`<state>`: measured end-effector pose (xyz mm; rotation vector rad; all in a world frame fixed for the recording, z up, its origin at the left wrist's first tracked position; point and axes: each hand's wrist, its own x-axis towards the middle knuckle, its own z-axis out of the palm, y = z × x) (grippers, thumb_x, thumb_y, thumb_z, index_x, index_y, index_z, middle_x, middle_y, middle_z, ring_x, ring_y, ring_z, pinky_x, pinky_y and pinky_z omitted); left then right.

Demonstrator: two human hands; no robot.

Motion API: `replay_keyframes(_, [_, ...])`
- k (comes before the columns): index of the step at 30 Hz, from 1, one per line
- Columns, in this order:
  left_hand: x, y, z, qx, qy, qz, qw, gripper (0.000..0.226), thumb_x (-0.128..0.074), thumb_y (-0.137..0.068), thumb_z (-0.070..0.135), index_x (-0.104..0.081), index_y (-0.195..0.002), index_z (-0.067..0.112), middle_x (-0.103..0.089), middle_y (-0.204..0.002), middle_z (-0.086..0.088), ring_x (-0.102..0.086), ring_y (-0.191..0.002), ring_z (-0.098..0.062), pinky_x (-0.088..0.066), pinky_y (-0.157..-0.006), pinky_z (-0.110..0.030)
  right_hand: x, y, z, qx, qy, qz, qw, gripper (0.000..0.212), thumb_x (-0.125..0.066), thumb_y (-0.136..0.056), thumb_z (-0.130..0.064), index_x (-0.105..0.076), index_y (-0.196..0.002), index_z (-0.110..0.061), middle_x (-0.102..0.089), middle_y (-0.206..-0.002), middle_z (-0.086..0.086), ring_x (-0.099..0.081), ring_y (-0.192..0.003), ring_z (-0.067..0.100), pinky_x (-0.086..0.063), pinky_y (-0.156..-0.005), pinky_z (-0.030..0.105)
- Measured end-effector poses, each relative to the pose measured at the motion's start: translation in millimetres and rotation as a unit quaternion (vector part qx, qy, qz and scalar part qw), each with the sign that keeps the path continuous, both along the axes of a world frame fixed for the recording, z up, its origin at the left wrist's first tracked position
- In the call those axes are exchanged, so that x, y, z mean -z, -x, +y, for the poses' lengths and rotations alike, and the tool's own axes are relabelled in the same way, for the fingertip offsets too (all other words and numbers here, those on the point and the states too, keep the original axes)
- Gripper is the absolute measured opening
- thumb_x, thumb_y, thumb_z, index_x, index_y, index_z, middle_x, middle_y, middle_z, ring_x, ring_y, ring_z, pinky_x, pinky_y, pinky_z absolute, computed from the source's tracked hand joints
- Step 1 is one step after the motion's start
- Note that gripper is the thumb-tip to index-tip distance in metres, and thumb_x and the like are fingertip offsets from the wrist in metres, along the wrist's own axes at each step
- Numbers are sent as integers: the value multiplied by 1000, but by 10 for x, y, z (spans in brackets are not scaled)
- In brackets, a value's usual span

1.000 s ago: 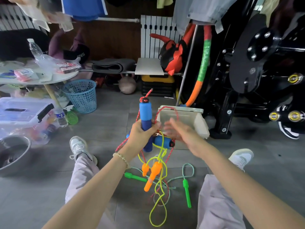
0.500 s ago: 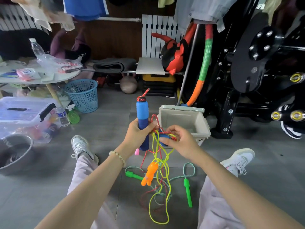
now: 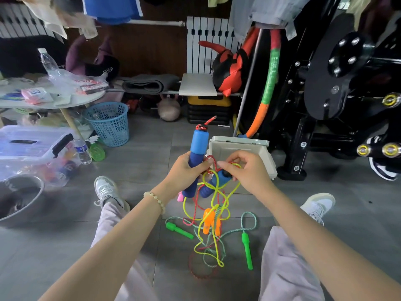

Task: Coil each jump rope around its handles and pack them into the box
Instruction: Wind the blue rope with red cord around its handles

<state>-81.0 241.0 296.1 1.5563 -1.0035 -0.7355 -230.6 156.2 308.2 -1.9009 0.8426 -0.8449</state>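
Two blue handles (image 3: pixel 198 142), red rope (image 3: pixel 212 162) tangled with yellow rope (image 3: pixel 184 205).

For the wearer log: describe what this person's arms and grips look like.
The left forearm and right forearm are bare; no sleeves show. A bracelet of pale round beads circles the left wrist. The left grip and right grip wear no gloves; no ring or watch is visible.

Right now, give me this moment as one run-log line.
left hand: grips blue handle upright | right hand: pinches red rope | yellow rope: tangled in | green-handled rope: on floor | box: open
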Motion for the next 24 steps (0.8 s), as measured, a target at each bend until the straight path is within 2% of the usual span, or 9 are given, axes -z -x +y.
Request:
replay_keyframes(3, [-32,-67,19,13,-11,-35,999,20,-65,-88,23,-51,-77,16,-55,-62,1,-51,-56,-15,-44,-58,-24,10,14,-6,41,-97,-34,994,20,-70,-82,-25,-59,-71,-14,-55,-60,-1,-47,-41,9,-47,-53,27])
replay_keyframes(6, [-35,-78,29,8,8,-45,999,23,-65,-89,26,-50,-75,16,-54,-60,2,-49,-53,-11,-43,-55,-21,19,62,-22,-31,-136,88,986,17,-65,-87,-30,-61,-80,-15,-54,-53,-9,-41,-45,11,-38,-52,24])
replay_keyframes(8, [-29,-89,26,-27,33,-3,999,23,-66,-88,27,-50,-75,16,-54,-61,3,-49,-53,-9,-44,-55,-19,16,95,-12,-102,-165,121,973,13,-70,-82,-26,-62,-87,-17,-57,-61,-10,-45,-51,7,-37,-52,20])
replay_keyframes(12, [6,-79,23,-57,41,88,994,19,-64,-90,28,-52,-80,17,-54,-66,4,-51,-58,-8,-47,-59,-19,54,98,7,-115,-124,60,984,17,-75,-77,-14,-59,-83,-16,-61,-75,-2,-52,-60,-1,-40,-54,11])
replay_keyframes(16, [33,-42,37,-34,32,96,994,20,-62,-91,28,-51,-88,11,-54,-67,1,-52,-60,-10,-51,-60,-22,43,84,-3,-123,-70,41,989,19,-73,-79,-17,-55,-75,-19,-54,-75,-4,-48,-68,5,-42,-64,18])
replay_keyframes(19, [32,-41,30,-35,33,115,992,22,-63,-90,29,-52,-90,11,-56,-72,-5,-53,-64,-16,-52,-63,-28,4,98,6,-185,-88,142,968,21,-75,-77,-22,-56,-80,-13,-51,-75,0,-45,-68,9,-41,-62,19])
replay_keyframes(21, [37,-19,16,-41,34,120,991,21,-63,-90,28,-53,-90,10,-57,-75,-10,-54,-67,-20,-50,-66,-31,8,70,7,-148,-23,222,963,32,-78,-74,-34,-56,-82,-12,-52,-69,-3,-45,-62,8,-38,-60,24])
replay_keyframes(22, [36,-1,13,-45,37,125,990,19,-63,-90,27,-53,-89,11,-57,-75,-10,-54,-66,-20,-49,-65,-30,2,61,13,-126,-23,223,966,34,-77,-73,-38,-54,-81,-15,-52,-67,-6,-45,-58,6,-37,-57,22])
replay_keyframes(24, [20,29,11,-52,51,159,985,13,-61,-92,24,-54,-86,14,-56,-69,-4,-52,-60,-16,-49,-57,-25,-16,73,49,-151,-132,159,967,30,-72,-76,-40,-52,-87,-21,-56,-78,-7,-50,-62,4,-38,-56,18])
